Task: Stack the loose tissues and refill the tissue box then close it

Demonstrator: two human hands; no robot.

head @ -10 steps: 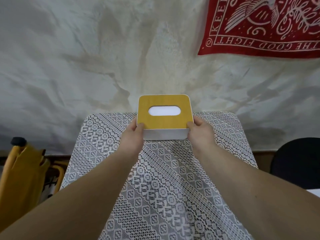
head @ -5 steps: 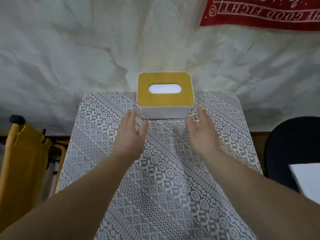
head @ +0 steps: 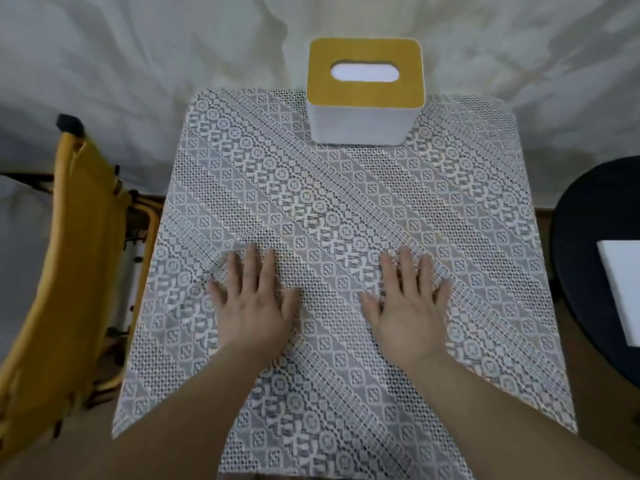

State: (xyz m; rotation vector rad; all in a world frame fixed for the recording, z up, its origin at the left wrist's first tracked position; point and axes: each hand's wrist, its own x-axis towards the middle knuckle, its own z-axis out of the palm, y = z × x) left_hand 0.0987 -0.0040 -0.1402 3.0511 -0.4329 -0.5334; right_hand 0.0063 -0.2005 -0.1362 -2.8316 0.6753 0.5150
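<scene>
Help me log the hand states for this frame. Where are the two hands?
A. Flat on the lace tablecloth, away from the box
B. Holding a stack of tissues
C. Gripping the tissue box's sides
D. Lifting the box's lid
A: the left hand and right hand lie spread on the lace tablecloth, well clear of the closed tissue box at the far edge.

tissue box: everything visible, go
The tissue box is a squarish white body with rounded corners, capped by a yellow-ochre, wood-look lid with an oval slot showing white inside. Lid sits flush, closed. It stands upright at the far edge of the lace-covered table, near the wall. Neither hand touches it; only the cloth beneath does.
</scene>
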